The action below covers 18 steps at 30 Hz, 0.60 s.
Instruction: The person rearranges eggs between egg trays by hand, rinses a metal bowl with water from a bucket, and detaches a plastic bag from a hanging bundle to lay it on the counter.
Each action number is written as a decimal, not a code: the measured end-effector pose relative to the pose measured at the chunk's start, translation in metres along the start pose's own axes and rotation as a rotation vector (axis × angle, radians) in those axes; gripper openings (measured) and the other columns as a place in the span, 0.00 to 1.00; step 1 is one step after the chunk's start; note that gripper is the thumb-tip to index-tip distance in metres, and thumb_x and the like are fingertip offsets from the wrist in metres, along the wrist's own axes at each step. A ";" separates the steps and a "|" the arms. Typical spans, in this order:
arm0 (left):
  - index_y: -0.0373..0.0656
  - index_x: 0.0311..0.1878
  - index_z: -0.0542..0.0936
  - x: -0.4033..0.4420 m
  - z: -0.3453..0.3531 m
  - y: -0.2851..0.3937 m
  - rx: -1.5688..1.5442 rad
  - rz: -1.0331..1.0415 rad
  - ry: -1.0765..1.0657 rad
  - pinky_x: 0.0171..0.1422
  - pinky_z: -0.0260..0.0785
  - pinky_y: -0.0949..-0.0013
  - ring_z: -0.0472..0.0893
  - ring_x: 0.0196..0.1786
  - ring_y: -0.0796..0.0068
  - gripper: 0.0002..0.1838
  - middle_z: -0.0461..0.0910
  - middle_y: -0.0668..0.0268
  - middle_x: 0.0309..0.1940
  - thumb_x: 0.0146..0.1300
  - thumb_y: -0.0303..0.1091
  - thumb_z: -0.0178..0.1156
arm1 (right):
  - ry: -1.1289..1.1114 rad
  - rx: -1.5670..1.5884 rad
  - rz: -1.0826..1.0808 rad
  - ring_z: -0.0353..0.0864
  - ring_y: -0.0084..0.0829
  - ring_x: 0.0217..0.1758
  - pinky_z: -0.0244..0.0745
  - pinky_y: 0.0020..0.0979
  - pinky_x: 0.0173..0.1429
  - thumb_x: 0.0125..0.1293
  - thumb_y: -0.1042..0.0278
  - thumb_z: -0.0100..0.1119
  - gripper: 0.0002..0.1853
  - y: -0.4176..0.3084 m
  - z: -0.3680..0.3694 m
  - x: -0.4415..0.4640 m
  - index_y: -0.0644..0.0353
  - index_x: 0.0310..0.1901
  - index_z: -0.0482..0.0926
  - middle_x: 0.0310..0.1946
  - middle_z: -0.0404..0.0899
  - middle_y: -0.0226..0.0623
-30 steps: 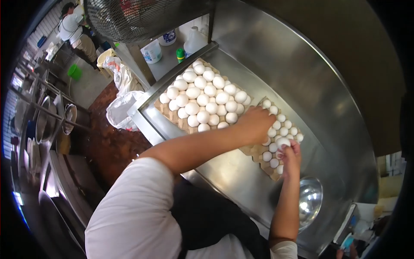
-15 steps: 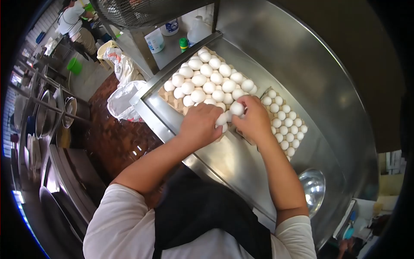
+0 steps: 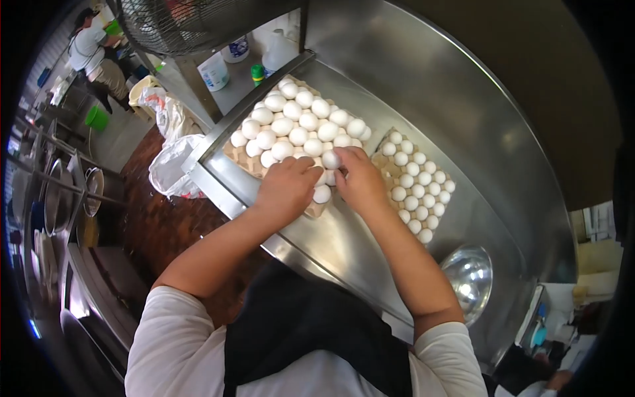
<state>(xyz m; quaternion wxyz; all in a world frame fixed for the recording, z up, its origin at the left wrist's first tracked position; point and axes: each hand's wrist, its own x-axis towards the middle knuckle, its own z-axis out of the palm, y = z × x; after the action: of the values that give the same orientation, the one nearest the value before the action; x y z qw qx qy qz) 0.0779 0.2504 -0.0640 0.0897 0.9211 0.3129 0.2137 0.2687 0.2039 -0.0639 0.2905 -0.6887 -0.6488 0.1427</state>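
A large cardboard tray point(image 3: 243, 161) full of white eggs point(image 3: 282, 126) lies on the steel counter. At its near right corner, my right hand point(image 3: 360, 180) pinches one egg point(image 3: 331, 159) between thumb and fingers. My left hand point(image 3: 286, 190) bends over the tray's near edge, its fingers curled round an egg point(image 3: 321, 177) that they partly hide. Just below those fingertips another egg point(image 3: 321, 194) sits in the tray. To the right of my right hand is a second tray point(image 3: 385, 163) with rows of smaller-looking eggs point(image 3: 417, 190).
A shiny metal bowl point(image 3: 468, 283) stands on the steel counter point(image 3: 344, 241) at the right. Behind a raised rim are a white jug point(image 3: 278, 53), a green-capped container point(image 3: 257, 74) and a fan point(image 3: 172, 26). White sacks point(image 3: 173, 165) sit at left; a person point(image 3: 96, 53) works farther back.
The whole view has shifted, so trays and counter appear farther left. My right hand still has an egg, now closer down to the tray's corner. My left hand stays over the near edge.
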 end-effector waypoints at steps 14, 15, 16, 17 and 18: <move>0.45 0.51 0.84 -0.050 -0.008 0.040 -0.474 0.087 0.106 0.55 0.77 0.56 0.84 0.49 0.55 0.19 0.85 0.60 0.46 0.54 0.30 0.71 | 0.193 0.258 0.197 0.83 0.33 0.44 0.79 0.32 0.48 0.59 0.71 0.69 0.20 0.029 -0.003 -0.110 0.59 0.54 0.82 0.52 0.81 0.41; 0.45 0.51 0.84 -0.060 -0.005 0.044 -0.548 0.076 0.047 0.54 0.78 0.57 0.84 0.47 0.55 0.18 0.85 0.60 0.45 0.55 0.31 0.72 | 0.201 0.248 0.232 0.83 0.30 0.41 0.79 0.30 0.46 0.59 0.72 0.69 0.19 0.033 -0.002 -0.121 0.59 0.53 0.82 0.51 0.81 0.40; 0.45 0.51 0.84 -0.069 -0.004 0.048 -0.576 0.073 -0.022 0.54 0.78 0.57 0.84 0.48 0.55 0.17 0.85 0.60 0.44 0.57 0.32 0.71 | 0.194 0.264 0.257 0.83 0.29 0.41 0.78 0.29 0.45 0.60 0.72 0.69 0.18 0.038 0.000 -0.129 0.59 0.53 0.82 0.50 0.81 0.39; 0.45 0.51 0.83 -0.078 0.003 0.050 -0.606 0.064 -0.096 0.53 0.76 0.56 0.83 0.47 0.55 0.16 0.84 0.60 0.44 0.60 0.35 0.68 | 0.186 0.278 0.283 0.82 0.28 0.40 0.77 0.28 0.44 0.60 0.72 0.69 0.18 0.043 0.002 -0.138 0.60 0.53 0.82 0.49 0.82 0.39; 0.45 0.52 0.83 -0.084 0.007 0.051 -0.637 0.055 -0.168 0.53 0.75 0.54 0.83 0.47 0.55 0.16 0.84 0.59 0.43 0.63 0.38 0.66 | 0.177 0.291 0.309 0.82 0.27 0.39 0.76 0.28 0.43 0.60 0.72 0.69 0.18 0.046 0.006 -0.144 0.60 0.52 0.82 0.48 0.82 0.38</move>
<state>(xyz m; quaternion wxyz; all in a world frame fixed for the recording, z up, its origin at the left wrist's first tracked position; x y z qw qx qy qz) 0.0488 0.1581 -0.0835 0.3930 0.8693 0.1968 0.2264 0.2856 0.0653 -0.1215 0.4170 -0.7407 -0.4801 0.2166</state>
